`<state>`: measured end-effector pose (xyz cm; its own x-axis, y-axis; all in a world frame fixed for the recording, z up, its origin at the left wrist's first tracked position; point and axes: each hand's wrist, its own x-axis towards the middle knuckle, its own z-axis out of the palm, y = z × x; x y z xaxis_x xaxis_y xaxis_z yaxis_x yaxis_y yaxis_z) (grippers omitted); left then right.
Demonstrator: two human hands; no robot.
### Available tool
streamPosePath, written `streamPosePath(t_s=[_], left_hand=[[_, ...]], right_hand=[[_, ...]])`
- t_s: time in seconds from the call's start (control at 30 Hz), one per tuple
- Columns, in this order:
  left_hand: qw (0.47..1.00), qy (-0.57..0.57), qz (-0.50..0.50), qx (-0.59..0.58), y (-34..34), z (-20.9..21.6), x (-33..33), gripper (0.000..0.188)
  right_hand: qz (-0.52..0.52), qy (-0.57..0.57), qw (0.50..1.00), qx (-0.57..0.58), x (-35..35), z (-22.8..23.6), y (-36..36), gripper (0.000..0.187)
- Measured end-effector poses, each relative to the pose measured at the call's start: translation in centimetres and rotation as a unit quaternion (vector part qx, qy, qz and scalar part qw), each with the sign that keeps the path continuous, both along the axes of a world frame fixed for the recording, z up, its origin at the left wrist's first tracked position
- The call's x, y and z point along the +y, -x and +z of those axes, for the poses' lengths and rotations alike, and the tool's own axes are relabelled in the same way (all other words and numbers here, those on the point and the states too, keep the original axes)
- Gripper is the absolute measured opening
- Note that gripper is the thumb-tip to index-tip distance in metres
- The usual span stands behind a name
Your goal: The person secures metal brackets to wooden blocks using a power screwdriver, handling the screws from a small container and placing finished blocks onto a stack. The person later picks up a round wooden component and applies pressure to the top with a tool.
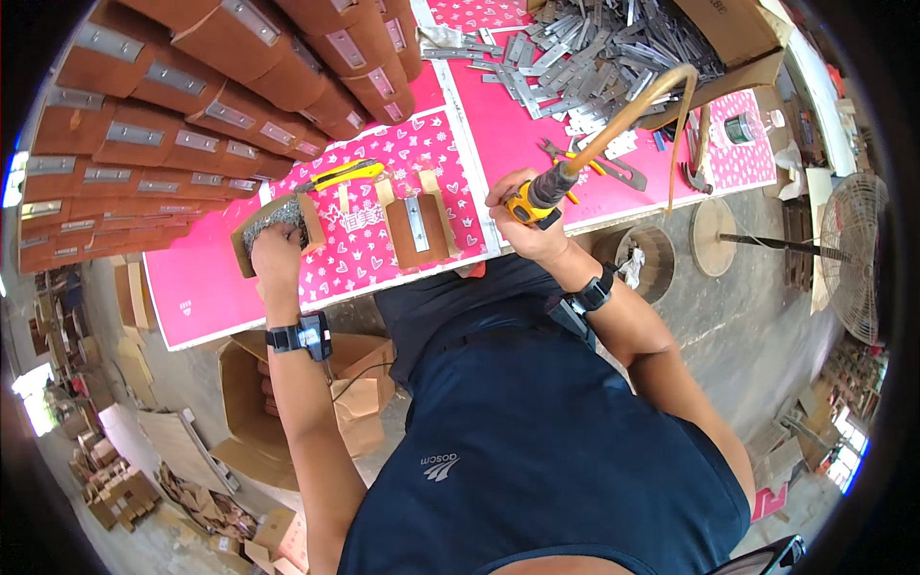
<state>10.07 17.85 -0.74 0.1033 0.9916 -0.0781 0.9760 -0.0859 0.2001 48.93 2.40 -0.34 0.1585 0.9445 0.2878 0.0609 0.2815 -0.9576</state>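
Note:
My left hand (275, 251) reaches into a small open cardboard box (243, 251) of small silvery screws (277, 217). Its fingers are curled down among them, and what they pinch is hidden. In my right hand (530, 218) is a yellow-and-black power screwdriver (539, 197), held at the table's front edge, with a thick tan hose (628, 120) rising from it. Between my hands lies a brown board piece (406, 251) with tan flaps and a metal strip (416, 223) down its middle. A yellow utility knife (347, 174) rests beyond the screw box.
Stacked brown pieces with metal strips (134, 134) fill the table's far left. Loose metal strips (575, 67) spill from a carton (743, 72) at the far right. Pliers (575, 158) and a hammer (696, 178) lie nearby. A bin (652, 264) and a fan (853, 259) stand right.

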Motion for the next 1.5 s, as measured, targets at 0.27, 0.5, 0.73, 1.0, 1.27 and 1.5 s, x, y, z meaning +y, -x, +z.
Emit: streamPosePath(t_s=[0.27, 0.5, 0.73, 1.0, 1.27, 1.5], left_hand=[[0.997, -0.075, 0.032, -0.017, -0.9, 1.4, -1.3, 0.026], [0.993, -0.094, 0.024, -0.07, -1.0, 1.7, -2.1, 0.022], [0.985, -0.139, -0.049, -0.09, -3.1, 1.6, -2.3, 0.021], [0.94, -0.139, 0.082, -0.299, -4.4, 1.0, -2.9, 0.02], [0.746, 0.119, 0.002, -0.656, -11.0, 3.8, -9.6, 0.017], [0.798, 0.114, -0.015, -0.591, -13.3, 3.6, -13.0, 0.015]], right_hand=[[-0.021, -0.01, 1.0, 0.012, 0.2, -0.1, -0.4, 0.031], [-0.014, 0.016, 1.0, 0.019, 0.4, 0.5, 0.2, 0.028], [-0.018, 0.027, 0.999, 0.013, 0.4, 0.9, 0.4, 0.026], [-0.03, 0.004, 0.999, 0.02, 0.5, 0.6, 0.5, 0.024], [-0.003, 0.048, 0.978, 0.201, 2.5, 5.4, 0.9, 0.02], [0.07, -0.05, 0.935, 0.345, 4.4, 10.7, 3.5, 0.024]])
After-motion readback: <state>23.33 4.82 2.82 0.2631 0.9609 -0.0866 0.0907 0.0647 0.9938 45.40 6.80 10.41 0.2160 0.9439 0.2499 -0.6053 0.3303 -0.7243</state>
